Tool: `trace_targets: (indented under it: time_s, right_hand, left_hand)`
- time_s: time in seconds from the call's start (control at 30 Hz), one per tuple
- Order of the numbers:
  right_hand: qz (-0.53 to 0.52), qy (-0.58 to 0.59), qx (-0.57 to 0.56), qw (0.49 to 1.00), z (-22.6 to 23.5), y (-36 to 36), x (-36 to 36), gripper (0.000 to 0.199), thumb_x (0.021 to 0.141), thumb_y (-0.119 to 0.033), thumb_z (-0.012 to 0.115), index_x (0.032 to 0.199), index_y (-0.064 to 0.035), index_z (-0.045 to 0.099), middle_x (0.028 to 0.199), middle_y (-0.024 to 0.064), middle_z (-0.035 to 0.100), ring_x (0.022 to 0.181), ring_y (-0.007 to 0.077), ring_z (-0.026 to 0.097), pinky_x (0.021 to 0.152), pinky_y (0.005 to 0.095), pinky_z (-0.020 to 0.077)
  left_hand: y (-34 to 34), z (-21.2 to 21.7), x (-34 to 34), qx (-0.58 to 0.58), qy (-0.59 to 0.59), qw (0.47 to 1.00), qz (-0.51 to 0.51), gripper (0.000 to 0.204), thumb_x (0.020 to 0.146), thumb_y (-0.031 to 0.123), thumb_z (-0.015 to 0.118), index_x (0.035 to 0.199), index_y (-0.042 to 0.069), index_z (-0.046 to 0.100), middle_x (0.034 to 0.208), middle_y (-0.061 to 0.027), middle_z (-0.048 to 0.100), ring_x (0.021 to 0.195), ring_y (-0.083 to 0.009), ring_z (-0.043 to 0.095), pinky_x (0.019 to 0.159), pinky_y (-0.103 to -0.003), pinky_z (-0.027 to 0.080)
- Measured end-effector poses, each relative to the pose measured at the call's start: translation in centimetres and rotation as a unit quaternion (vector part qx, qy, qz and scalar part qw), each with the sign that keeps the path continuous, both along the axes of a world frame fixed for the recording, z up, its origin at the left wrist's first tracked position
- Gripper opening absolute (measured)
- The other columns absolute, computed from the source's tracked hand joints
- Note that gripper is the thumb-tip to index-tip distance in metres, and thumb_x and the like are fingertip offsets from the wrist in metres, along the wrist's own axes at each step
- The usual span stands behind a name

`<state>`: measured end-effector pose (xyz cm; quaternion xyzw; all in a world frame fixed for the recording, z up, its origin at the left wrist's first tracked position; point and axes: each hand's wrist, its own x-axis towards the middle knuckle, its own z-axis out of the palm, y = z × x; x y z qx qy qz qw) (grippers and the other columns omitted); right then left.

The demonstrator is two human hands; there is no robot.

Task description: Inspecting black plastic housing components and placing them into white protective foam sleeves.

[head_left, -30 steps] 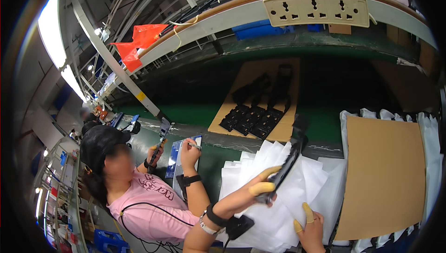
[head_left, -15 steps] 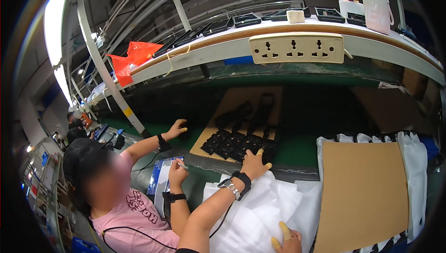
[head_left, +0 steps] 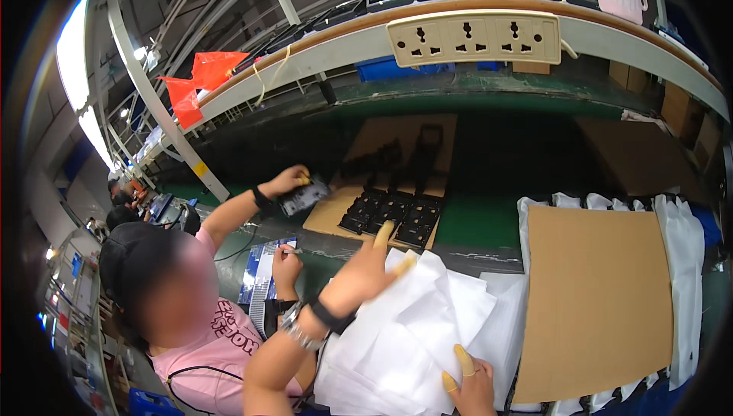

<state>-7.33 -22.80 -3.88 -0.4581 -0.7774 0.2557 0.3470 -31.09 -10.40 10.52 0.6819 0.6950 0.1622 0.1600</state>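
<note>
"Where are the white sheets (head_left: pixel 431 324)?"

"Fanned out, near middle. Probably light, soft, slippery; best pinched by an edge."

"The hands?"

"Apart. Right hand (head_left: pixel 477 391) touches their right side, fingers parted; left hand (head_left: pixel 362 272), spread, looks empty above them."

"Obstacles?"

"A co-worker (head_left: pixel 210 343) crowds the left. Black parts (head_left: pixel 391 214) lie beyond, cardboard (head_left: pixel 599 305) right."

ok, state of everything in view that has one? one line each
Left hand: open, empty
Right hand: open, at the edge of the white sheets
White sheets: loosely piled, fanned
Black flat parts: side by side on cardboard
Large cardboard sheet: lying flat
Socket strip: nothing plugged into its front
Tube light: lit
Co-worker's raised hand: holding a dark part
</note>
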Motion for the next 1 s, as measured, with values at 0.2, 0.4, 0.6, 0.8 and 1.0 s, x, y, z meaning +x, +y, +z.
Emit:
trace_targets:
  time_s: [0.2, 0.4, 0.6, 0.8, 1.0]
  right_hand:
    - [0.03, 0.005, -0.062, 0.998, -0.9, 0.2, 0.1, 0.056, 0.08, -0.025, 0.06, 0.126, 0.0017, 0.042, 0.11, 0.0233, 0.053, 0.102, 0.0343, 0.049, 0.096, 0.0424, 0.0302]
    - [-0.007, 0.022, -0.067, 0.998, -0.5, 0.4, -0.7, 0.065, 0.078, -0.023, 0.063, 0.134, -0.0036, 0.035, 0.104, 0.0187, 0.055, 0.098, 0.0313, 0.051, 0.093, 0.0403, 0.0297]
    - [-0.049, 0.016, -0.15, 0.987, 0.9, 1.5, -1.4, 0.072, 0.076, -0.021, 0.066, 0.136, -0.0026, 0.029, 0.111, 0.0196, 0.052, 0.102, 0.0334, 0.048, 0.092, 0.0429, 0.0306]
    - [-0.033, 0.064, -0.109, 0.991, 0.2, 1.5, -2.4, 0.076, 0.075, -0.019, 0.067, 0.136, 0.0013, 0.026, 0.131, 0.0252, 0.036, 0.115, 0.0399, 0.04, 0.1, 0.0445, 0.0293]
    - [-0.075, 0.204, -0.161, 0.963, -0.2, 2.3, -1.5, 0.081, 0.074, -0.014, 0.068, 0.137, 0.0017, 0.02, 0.133, 0.0283, 0.03, 0.122, 0.0401, 0.033, 0.104, 0.0428, 0.0271]
  left_hand:
    - [-8.3, -4.4, -2.8, -0.185, 0.184, 0.963, 0.071, 0.112, 0.07, 0.068, 0.059, 0.141, -0.004, 0.01, 0.127, -0.0409, 0.029, 0.118, -0.0516, 0.038, 0.096, -0.044, 0.039]
    - [-10.4, -9.6, -5.1, -0.169, 0.001, 0.979, 0.115, 0.118, 0.068, 0.064, 0.064, 0.141, -0.004, 0.001, 0.126, -0.0367, 0.029, 0.117, -0.0469, 0.039, 0.097, -0.042, 0.038]
    - [-11.3, -10.4, -7.5, -0.118, -0.081, 0.975, 0.172, 0.124, 0.065, 0.06, 0.07, 0.139, -0.007, -0.003, 0.137, -0.0355, 0.015, 0.131, -0.0424, 0.02, 0.106, -0.04, 0.026]
    - [-10.6, -11.6, -7.6, -0.08, -0.19, 0.968, 0.143, 0.121, 0.065, 0.05, 0.075, 0.139, -0.007, -0.002, 0.137, -0.0344, 0.02, 0.124, -0.0402, 0.035, 0.103, -0.038, 0.033]
    - [-9.7, -11.1, -6.5, -0.095, -0.318, 0.929, 0.166, 0.112, 0.069, 0.035, 0.078, 0.139, -0.004, -0.001, 0.133, -0.0235, 0.031, 0.12, -0.03, 0.04, 0.098, -0.035, 0.039]
